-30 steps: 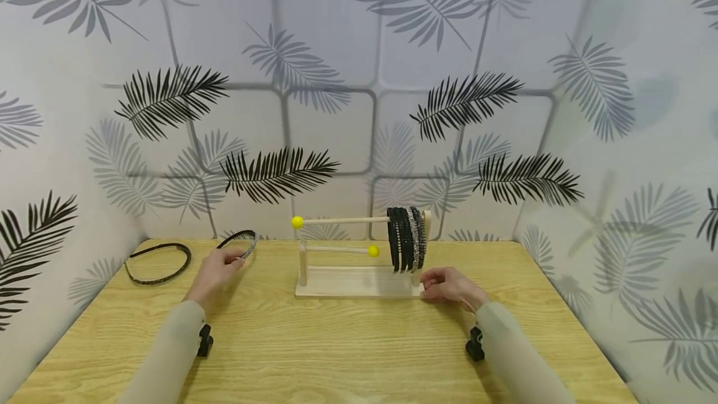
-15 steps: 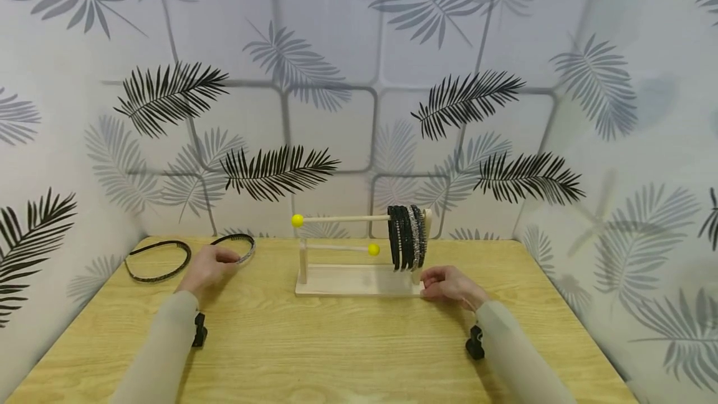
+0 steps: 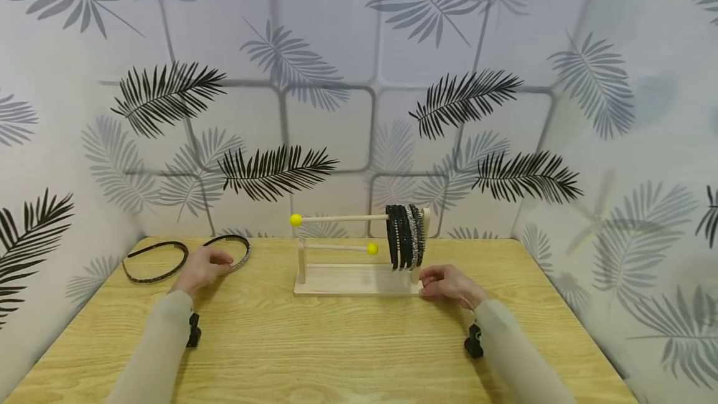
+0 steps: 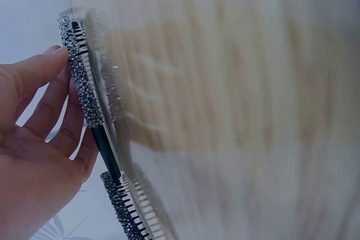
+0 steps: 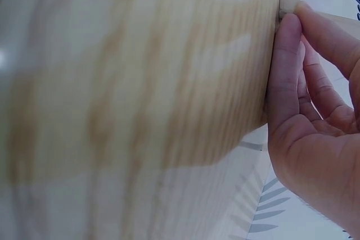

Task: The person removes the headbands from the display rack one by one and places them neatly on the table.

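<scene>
On the wooden tabletop, left hand pinches glittery headband.

Held headband at frame left is black and sparkly silver, table kinda yellowish woodgrain. Pale rack has bright yellow balls; wall has black-and-grey fronds.

Free passage over the table between silver headband and rack, its 2 rods as barriers.

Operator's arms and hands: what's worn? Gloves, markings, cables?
Left sleeve and right sleeve: long, plain, pale grey-beige. Left hand and right hand: ungloved. Small black blocky device at the left wrist, similar black unit at the right. No cables or markings visible.
</scene>
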A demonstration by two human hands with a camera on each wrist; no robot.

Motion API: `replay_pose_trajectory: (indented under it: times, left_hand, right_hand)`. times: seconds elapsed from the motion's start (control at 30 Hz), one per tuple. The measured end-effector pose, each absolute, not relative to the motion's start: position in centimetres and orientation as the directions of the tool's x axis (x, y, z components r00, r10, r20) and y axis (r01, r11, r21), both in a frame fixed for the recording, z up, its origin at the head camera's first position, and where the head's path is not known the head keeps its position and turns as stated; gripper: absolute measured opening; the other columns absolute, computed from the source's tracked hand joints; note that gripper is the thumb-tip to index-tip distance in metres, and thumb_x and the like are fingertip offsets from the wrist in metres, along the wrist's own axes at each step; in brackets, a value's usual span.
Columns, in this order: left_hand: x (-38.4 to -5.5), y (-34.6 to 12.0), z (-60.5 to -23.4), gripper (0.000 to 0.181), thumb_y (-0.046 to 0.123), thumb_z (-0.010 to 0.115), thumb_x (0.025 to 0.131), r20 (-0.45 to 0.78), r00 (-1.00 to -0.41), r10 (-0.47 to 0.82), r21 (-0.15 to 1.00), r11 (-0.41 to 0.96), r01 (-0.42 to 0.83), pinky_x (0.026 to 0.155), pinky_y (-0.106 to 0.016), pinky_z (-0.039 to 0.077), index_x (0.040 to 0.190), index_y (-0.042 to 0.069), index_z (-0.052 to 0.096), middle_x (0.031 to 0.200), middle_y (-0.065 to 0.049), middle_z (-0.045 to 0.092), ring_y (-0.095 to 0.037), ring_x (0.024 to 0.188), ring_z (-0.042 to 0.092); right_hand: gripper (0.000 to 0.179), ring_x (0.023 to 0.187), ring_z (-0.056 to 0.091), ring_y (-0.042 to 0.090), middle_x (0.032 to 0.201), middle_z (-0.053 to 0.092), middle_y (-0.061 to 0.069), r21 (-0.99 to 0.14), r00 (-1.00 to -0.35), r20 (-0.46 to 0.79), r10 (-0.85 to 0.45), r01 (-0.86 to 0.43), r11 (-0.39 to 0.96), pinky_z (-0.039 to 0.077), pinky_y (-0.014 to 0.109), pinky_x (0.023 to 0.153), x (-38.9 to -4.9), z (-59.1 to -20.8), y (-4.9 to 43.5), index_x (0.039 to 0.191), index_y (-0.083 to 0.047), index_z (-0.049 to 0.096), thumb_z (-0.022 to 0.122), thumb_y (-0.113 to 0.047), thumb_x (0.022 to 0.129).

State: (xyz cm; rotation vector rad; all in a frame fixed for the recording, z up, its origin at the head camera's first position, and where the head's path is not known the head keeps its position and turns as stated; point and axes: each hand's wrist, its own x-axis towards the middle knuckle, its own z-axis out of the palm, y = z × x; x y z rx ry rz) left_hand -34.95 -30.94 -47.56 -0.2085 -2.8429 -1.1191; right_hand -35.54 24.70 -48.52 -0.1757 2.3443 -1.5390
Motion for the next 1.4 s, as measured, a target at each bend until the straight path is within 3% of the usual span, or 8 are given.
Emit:
replay_pose_trajectory:
  times: [0.2, 0.57, 0.8, 0.97, 1.13, 1.4]
  left_hand:
    - [-34.6, -31.0, -47.2, 0.026, 0.007, 0.063, 0.094, 0.106, -0.992, 0.064, 0.694, 0.710, 0.120, 0.073, -0.040, 0.055, 0.116, -0.007, 0.067, 0.113, -0.027, 0.066, -0.037, 0.097, 0.064]
    - [-34.3, -29.6, -46.4, 0.034, 0.022, 0.060, 0.099, 0.130, -0.991, 0.009, 0.795, 0.597, 0.110, 0.094, -0.050, 0.050, 0.125, 0.001, 0.065, 0.127, -0.022, 0.063, -0.039, 0.117, 0.058]
    - [-33.8, -27.7, -45.9, 0.031, 0.020, 0.063, 0.098, 0.168, -0.985, 0.034, 0.858, 0.488, 0.164, 0.084, -0.041, 0.055, 0.122, 0.001, 0.066, 0.120, -0.022, 0.066, -0.033, 0.104, 0.064]
    - [-33.0, -26.2, -45.2, 0.034, 0.025, 0.062, 0.098, 0.167, -0.985, 0.050, 0.905, 0.388, 0.174, 0.081, -0.032, 0.057, 0.123, 0.002, 0.065, 0.115, -0.020, 0.068, -0.020, 0.094, 0.067]
    - [-32.0, -23.8, -44.2, 0.037, 0.030, 0.062, 0.098, 0.167, -0.983, 0.075, 0.928, 0.326, 0.182, 0.082, -0.033, 0.057, 0.122, 0.002, 0.065, 0.108, -0.015, 0.070, -0.012, 0.089, 0.067]
    - [-31.1, -19.0, -42.9, 0.036, 0.028, 0.064, 0.097, 0.212, -0.971, 0.109, 0.949, 0.214, 0.231, 0.075, -0.030, 0.057, 0.116, -0.003, 0.066, 0.096, -0.011, 0.071, -0.012, 0.082, 0.067]
  right_hand:
    - [0.036, 0.082, 0.060, 0.012, 0.095, 0.063, 0.008, -0.916, -0.935, -0.203, -0.292, 0.077, 0.393, 0.056, 0.023, 0.073, -35.7, -48.6, 24.8, 0.118, 0.009, 0.059, 0.070, 0.008, 0.083]
    - [0.037, 0.082, 0.059, 0.012, 0.094, 0.063, 0.008, -0.913, -0.934, -0.195, -0.299, 0.061, 0.404, 0.055, 0.023, 0.072, -35.6, -48.5, 24.5, 0.118, 0.010, 0.059, 0.071, 0.006, 0.083]
    - [0.038, 0.083, 0.058, 0.013, 0.095, 0.062, 0.009, -0.912, -0.931, -0.186, -0.314, 0.045, 0.407, 0.055, 0.022, 0.073, -35.5, -48.4, 24.6, 0.118, 0.012, 0.058, 0.071, 0.007, 0.083]
    - [0.039, 0.083, 0.058, 0.011, 0.094, 0.063, 0.007, -0.911, -0.933, -0.182, -0.311, 0.041, 0.409, 0.053, 0.021, 0.071, -35.5, -48.7, 24.4, 0.118, 0.010, 0.060, 0.074, 0.004, 0.081]
    - [0.040, 0.082, 0.057, 0.011, 0.094, 0.063, 0.006, -0.913, -0.935, -0.173, -0.308, 0.035, 0.407, 0.052, 0.020, 0.070, -35.5, -48.9, 24.3, 0.117, 0.010, 0.061, 0.075, 0.004, 0.080]
    - [0.040, 0.083, 0.059, 0.012, 0.097, 0.064, 0.010, -0.907, -0.933, -0.161, -0.321, 0.012, 0.420, 0.053, 0.021, 0.072, -35.3, -48.5, 24.9, 0.118, 0.011, 0.060, 0.073, 0.004, 0.081]
